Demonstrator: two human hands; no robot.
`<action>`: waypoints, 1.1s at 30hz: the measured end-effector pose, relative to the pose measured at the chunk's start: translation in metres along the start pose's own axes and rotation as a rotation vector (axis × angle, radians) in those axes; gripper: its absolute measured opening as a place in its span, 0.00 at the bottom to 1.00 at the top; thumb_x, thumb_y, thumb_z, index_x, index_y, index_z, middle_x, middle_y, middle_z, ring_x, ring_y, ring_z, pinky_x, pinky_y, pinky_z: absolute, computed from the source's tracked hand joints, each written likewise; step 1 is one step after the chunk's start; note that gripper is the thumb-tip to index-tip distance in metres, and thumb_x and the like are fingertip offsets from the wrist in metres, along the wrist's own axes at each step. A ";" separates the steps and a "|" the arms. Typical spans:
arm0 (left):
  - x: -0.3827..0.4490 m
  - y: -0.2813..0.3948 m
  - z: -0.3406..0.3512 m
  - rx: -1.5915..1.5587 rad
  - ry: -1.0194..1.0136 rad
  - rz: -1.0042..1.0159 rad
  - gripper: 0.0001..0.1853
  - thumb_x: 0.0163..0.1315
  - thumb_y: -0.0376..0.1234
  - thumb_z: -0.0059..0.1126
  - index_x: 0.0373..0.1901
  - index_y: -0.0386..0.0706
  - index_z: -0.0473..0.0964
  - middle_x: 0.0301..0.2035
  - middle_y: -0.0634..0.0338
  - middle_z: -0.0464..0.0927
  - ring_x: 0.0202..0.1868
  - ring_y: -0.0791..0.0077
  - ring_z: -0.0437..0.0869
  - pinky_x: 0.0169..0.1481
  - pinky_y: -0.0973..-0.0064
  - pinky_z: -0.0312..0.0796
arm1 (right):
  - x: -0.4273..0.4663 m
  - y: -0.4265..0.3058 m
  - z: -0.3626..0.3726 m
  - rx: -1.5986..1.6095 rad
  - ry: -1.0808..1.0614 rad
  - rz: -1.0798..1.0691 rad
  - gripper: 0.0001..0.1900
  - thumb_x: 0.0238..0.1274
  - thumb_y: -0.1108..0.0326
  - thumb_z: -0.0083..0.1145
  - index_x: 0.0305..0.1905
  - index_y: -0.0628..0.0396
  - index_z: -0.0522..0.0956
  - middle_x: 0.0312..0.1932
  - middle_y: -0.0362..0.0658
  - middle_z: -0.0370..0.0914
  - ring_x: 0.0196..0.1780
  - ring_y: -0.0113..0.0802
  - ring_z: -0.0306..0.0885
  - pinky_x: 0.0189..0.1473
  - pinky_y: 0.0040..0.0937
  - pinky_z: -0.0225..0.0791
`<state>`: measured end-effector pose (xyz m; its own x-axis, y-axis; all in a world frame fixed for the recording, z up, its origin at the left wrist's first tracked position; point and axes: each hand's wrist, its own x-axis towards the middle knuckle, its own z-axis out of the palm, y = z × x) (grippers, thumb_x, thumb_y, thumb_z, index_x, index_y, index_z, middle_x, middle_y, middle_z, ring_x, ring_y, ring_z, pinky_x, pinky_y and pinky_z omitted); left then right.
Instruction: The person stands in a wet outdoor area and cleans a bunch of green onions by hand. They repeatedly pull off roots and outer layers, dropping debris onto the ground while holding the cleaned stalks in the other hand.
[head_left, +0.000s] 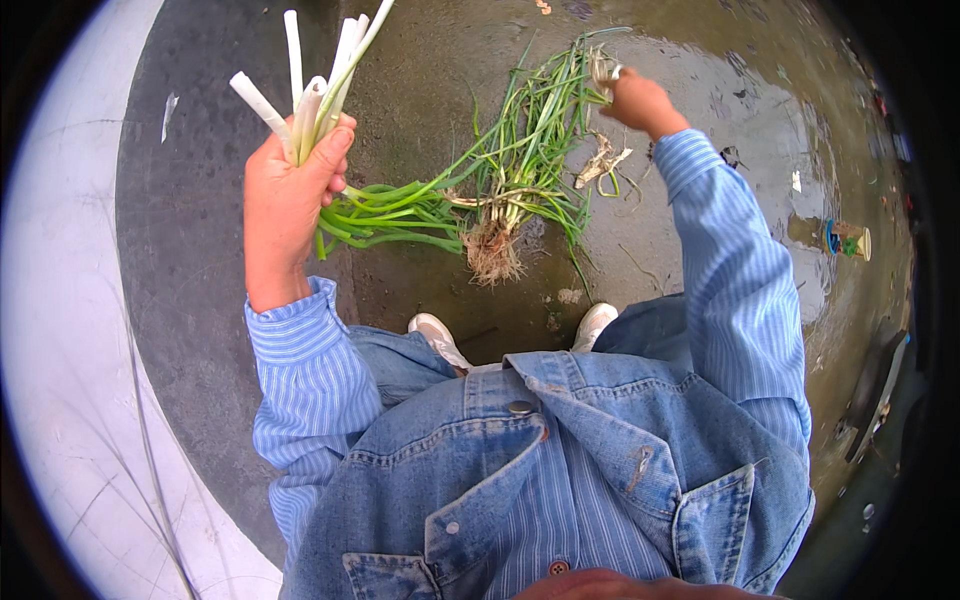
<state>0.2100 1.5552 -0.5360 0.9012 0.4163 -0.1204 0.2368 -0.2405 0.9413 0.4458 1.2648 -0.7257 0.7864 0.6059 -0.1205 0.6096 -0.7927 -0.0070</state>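
My left hand (296, 176) is closed around a bunch of scallions (306, 112). Their white stalks point up out of the fist, and the root ends are gone. The green leaves (397, 217) trail from below the fist to the right, reaching a pile on the ground. That pile of uncleaned scallions (536, 142) lies in front of my feet, with tangled brown roots (493, 251) towards me. At the pile's far right, my right hand (643, 103) grips pale, stringy scallion trimmings (602, 67); its fingertips are partly hidden and slightly blurred.
Stripped scallion skins (602, 161) lie on the wet concrete floor (720, 225), right of the pile. A small cylindrical container (849, 240) lies farther right. A white surface (64, 300) curves along the left side. My white shoes (439, 337) stand near the roots.
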 end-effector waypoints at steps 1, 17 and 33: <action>-0.002 0.002 -0.002 0.007 0.025 0.002 0.10 0.60 0.35 0.55 0.37 0.38 0.74 0.19 0.68 0.69 0.20 0.88 0.67 0.22 0.90 0.57 | -0.005 -0.015 0.007 -0.099 -0.139 0.016 0.13 0.54 0.66 0.51 0.45 0.52 0.77 0.44 0.49 0.74 0.43 0.43 0.78 0.43 0.37 0.73; -0.037 0.016 -0.045 -0.037 0.336 0.277 0.09 0.65 0.32 0.47 0.36 0.34 0.70 0.17 0.64 0.64 0.26 0.75 0.73 0.34 0.80 0.64 | -0.030 -0.179 0.161 -0.111 -0.435 -0.505 0.13 0.58 0.67 0.47 0.48 0.50 0.75 0.38 0.42 0.78 0.45 0.38 0.76 0.43 0.36 0.71; -0.011 -0.012 0.005 0.136 0.091 0.044 0.07 0.54 0.29 0.59 0.34 0.38 0.74 0.25 0.66 0.75 0.26 0.85 0.73 0.30 0.86 0.66 | 0.003 -0.053 -0.056 1.725 -0.185 0.161 0.05 0.59 0.65 0.54 0.32 0.52 0.75 0.23 0.32 0.73 0.20 0.15 0.57 0.22 0.14 0.51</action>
<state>0.1987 1.5490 -0.5470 0.8767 0.4789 -0.0453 0.2506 -0.3743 0.8928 0.4216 1.3120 -0.6699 0.7273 0.6030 -0.3277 -0.3605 -0.0705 -0.9301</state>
